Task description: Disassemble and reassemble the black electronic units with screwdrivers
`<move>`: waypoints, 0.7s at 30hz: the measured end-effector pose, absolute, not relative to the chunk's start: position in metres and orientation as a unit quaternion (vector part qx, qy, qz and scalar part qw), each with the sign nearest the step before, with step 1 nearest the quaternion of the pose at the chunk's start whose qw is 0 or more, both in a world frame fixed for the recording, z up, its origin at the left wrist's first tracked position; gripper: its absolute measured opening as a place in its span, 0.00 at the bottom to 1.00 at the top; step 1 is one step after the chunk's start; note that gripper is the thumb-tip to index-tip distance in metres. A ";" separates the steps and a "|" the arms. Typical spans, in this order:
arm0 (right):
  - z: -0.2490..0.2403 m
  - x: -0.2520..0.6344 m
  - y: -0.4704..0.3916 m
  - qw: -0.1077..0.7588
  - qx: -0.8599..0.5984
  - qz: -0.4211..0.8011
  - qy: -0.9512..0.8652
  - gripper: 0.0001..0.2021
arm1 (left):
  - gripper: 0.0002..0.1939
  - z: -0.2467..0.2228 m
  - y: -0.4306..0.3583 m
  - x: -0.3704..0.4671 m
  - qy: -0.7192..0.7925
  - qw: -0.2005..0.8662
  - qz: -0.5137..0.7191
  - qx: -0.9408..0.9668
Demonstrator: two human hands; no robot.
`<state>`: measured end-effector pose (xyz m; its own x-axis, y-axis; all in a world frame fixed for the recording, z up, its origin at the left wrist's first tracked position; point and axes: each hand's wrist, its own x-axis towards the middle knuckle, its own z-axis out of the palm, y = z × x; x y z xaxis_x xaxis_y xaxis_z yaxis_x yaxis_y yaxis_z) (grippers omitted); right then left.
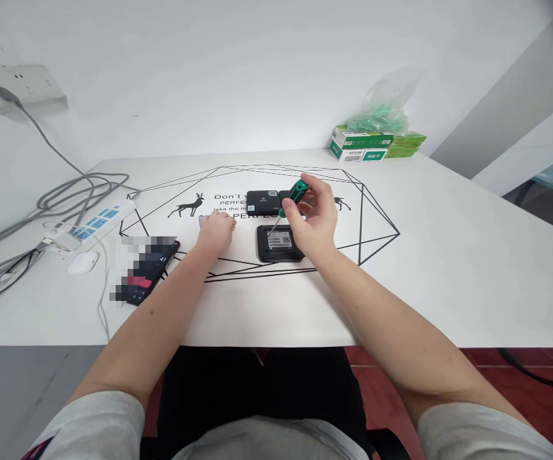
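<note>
My right hand (315, 217) is closed around the green and black handle of a screwdriver (295, 193), held at a slant. Its thin shaft points down to the left, and the tip is over a black square device (262, 254) with a white label (280, 241). Whether the tip touches the device cannot be made out. To the left, my left hand (216, 231) rests low over the mat with its fingers curled in. A small purple thing (201, 221) shows at that hand's edge; what lies under the fingers is hidden.
Behind the device stands a black box (263, 201), with another dark one partly hidden by my right hand. A phone (154, 271), white earbud case (83, 262), power strip (101, 223) and cables lie left. Green-white boxes (360, 139) under a plastic bag (384, 108) stand back right.
</note>
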<state>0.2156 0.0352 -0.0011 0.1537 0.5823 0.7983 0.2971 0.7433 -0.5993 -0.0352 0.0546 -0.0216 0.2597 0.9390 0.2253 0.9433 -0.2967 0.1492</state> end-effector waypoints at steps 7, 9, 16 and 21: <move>0.002 0.216 0.036 0.681 -0.343 0.112 -0.636 0.23 | 0.31 -0.020 0.040 -0.021 -0.509 -0.093 -0.184 -0.836; 0.002 0.217 0.038 0.685 -0.340 0.106 -0.636 0.23 | 0.49 -0.021 0.032 -0.012 -0.467 -0.142 -0.141 -0.861; -0.001 0.219 0.043 0.661 -0.349 0.074 -0.660 0.21 | 0.55 -0.018 0.018 0.004 -0.458 -0.170 -0.123 -0.864; -0.003 0.219 0.043 0.648 -0.351 0.078 -0.671 0.21 | 0.55 -0.019 0.007 0.011 -0.406 -0.176 -0.141 -0.886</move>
<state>0.2193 0.0430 -0.0026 0.0868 0.5714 0.8161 0.3700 0.7421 -0.5590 0.0111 0.0067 -0.0195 0.6312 0.7682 0.1069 0.6693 -0.6091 0.4255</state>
